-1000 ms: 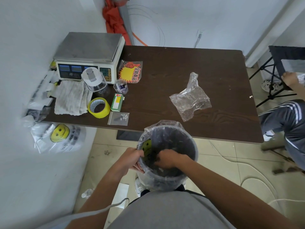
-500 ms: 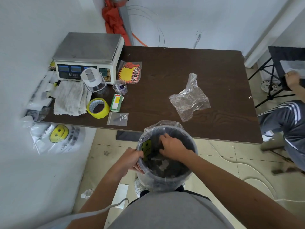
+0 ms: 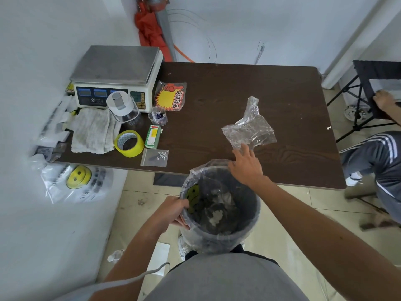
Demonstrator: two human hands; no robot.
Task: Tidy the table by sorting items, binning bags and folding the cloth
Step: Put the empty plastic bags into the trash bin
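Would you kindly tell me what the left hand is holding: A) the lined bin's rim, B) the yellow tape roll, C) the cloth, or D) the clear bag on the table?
A: the left hand grips the lined bin at its rim; the open right hand is by the clear bag.

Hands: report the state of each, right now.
Left hand: grips the rim of the lined bin.
Right hand: open, fingers straight, at the near edge of the clear plastic bag; holds nothing.
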